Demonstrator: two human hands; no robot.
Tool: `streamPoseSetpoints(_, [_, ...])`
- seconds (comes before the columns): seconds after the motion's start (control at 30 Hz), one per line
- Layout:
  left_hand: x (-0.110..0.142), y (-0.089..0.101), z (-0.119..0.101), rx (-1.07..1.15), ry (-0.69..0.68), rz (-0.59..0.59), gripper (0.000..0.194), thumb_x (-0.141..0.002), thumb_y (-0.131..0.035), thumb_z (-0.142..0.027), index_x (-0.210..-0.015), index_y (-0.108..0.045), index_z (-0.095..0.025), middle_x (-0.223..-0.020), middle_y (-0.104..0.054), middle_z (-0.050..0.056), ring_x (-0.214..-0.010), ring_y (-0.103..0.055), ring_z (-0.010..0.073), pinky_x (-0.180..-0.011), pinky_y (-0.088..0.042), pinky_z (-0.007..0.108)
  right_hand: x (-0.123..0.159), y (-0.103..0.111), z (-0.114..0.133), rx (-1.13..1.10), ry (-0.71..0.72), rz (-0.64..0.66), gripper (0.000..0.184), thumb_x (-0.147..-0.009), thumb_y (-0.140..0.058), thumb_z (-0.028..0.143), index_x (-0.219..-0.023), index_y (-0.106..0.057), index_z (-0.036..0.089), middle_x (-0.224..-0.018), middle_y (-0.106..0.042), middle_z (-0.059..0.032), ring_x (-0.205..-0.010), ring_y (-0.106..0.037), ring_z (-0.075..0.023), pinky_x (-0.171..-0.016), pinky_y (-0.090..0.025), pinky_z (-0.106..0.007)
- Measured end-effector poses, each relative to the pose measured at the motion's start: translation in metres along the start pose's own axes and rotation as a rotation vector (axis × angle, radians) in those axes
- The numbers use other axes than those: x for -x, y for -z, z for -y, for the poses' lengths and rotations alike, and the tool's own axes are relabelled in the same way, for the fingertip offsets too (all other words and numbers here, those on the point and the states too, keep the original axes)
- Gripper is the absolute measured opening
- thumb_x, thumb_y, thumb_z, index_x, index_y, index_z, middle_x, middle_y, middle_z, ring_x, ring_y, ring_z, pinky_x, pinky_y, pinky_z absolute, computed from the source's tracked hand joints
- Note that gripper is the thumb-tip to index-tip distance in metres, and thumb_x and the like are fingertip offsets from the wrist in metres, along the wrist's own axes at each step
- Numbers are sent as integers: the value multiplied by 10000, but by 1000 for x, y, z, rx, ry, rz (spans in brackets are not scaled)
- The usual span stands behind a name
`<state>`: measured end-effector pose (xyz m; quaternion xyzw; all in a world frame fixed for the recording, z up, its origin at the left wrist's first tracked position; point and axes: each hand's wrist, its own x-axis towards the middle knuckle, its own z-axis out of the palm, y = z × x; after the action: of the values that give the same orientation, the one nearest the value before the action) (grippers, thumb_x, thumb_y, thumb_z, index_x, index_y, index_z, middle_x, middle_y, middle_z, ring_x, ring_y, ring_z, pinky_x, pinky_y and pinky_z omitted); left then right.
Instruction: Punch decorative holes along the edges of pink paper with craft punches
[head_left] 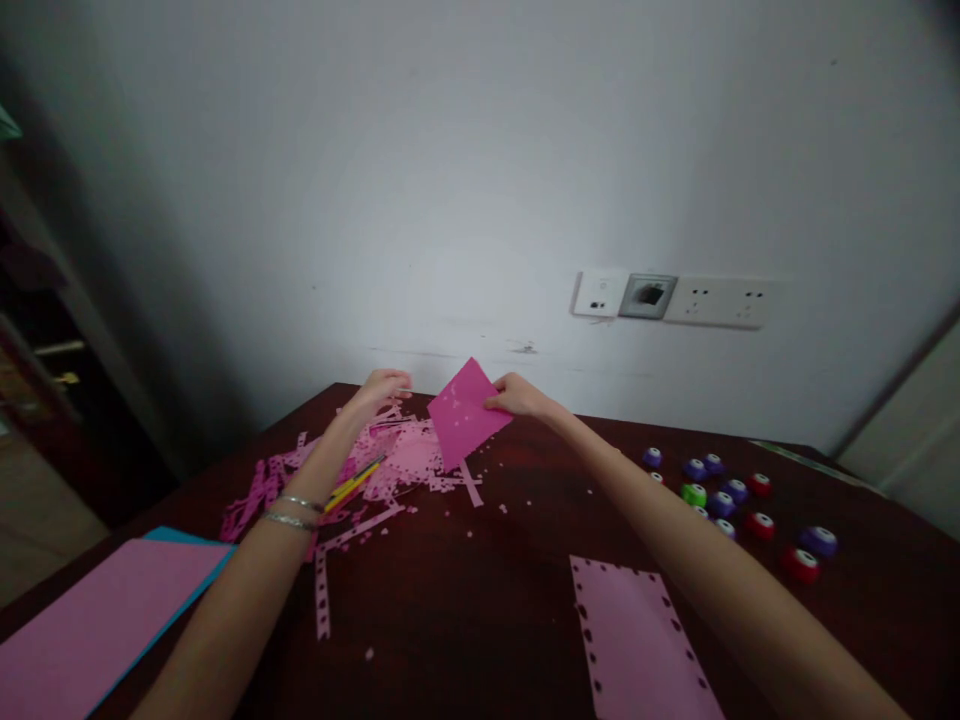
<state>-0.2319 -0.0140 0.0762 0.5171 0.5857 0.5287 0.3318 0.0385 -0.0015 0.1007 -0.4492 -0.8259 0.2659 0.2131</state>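
Note:
My right hand (517, 394) pinches the right corner of a bright pink sheet of paper (466, 418), which tilts above the far part of the table. Small pale bits cling to the sheet's face. My left hand (386, 386) hovers left of the sheet, apart from it, its fingers bent with a gap between them and nothing clear in them. Below it lies a heap of pink paper scraps (411, 450), with punched strips and tiny cut-out pieces. Yellow pencils (352, 484) rest on the scraps, partly behind my left forearm.
Light pink and blue sheets (112, 610) lie at the left. A pink sheet with holes along its edges (637, 640) lies at the front right. Several small red, purple and green craft punches (722, 503) stand at the right. A wall with sockets (716, 303) borders the dark table (465, 600).

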Motion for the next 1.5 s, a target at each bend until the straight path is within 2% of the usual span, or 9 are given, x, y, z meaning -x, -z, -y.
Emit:
streamPoseSetpoints(0.13, [-1,34,-12,154,-2,-218,160,-626,-607,-145,-784,-584,-158,-732,-626,70,-596,-578,123,-540,-445,239,-17,-11,37,203,131,-23,178,-641,-512,130,-675,-670,56,-538,-553,-32,-512,-477,-105,-462,-308,-209])
streamPoseSetpoints(0.27, [5,40,-22,163,-106,-317,114,-626,-579,-140,-739,-591,-159,-723,-595,58,-605,-554,121,-527,-418,232,-21,-17,49,322,226,-49,167,-642,-506,100,-670,-665,57,-570,-580,-61,-530,-473,-111,-482,-303,-220])
streamPoseSetpoints(0.63, [12,-8,-27,6,-393,-388,140,-630,-488,-142,-732,-582,-151,-689,-579,16,-664,-537,141,-586,-420,241,-22,-25,42,349,240,-166,117,-709,-607,173,-671,-658,75,-598,-582,-72,-584,-484,-122,-534,-308,-237])
streamPoseSetpoints(0.87, [29,-48,-36,-107,-519,-400,207,-652,-462,-56,-801,-569,-152,-827,-595,20,-752,-536,129,-739,-443,265,-4,17,11,151,119,-327,203,-707,-612,255,-603,-632,82,-496,-476,10,-495,-401,-85,-473,-263,-226])
streamPoseSetpoints(1.0, [46,-90,-32,108,-270,-213,293,-695,-542,-122,-985,-512,-146,-878,-582,41,-705,-554,122,-616,-460,242,35,40,-32,-219,-10,-342,190,-714,-596,270,-739,-637,86,-591,-584,-21,-490,-475,-103,-447,-335,-220])
streamPoseSetpoints(1.1, [65,-130,-24,363,4,153,311,-733,-602,-286,-993,-530,-133,-849,-616,70,-665,-585,134,-597,-479,263,74,36,-66,-458,-107,-330,228,-702,-618,312,-788,-629,100,-680,-654,-59,-537,-563,-141,-477,-428,-244])
streamPoseSetpoints(1.2, [87,-168,-19,550,118,479,307,-712,-651,-331,-915,-603,-106,-861,-657,118,-711,-611,167,-675,-501,303,109,20,-91,-617,-134,-358,278,-684,-646,356,-837,-620,125,-771,-688,-73,-623,-622,-173,-571,-505,-283])
streamPoseSetpoints(1.33, [102,-201,-17,547,98,442,328,-635,-715,-211,-929,-630,-92,-905,-677,117,-747,-629,194,-730,-506,343,136,2,-108,-695,-109,-470,367,-644,-691,401,-898,-600,151,-865,-698,-80,-720,-654,-209,-646,-539,-327])
streamPoseSetpoints(1.5, [94,-208,-10,469,-60,375,356,-631,-732,-265,-926,-641,-89,-944,-677,121,-792,-634,204,-758,-498,355,139,1,-117,-780,-92,-458,434,-582,-743,334,-943,-599,141,-915,-694,-91,-791,-655,-213,-752,-524,-358])
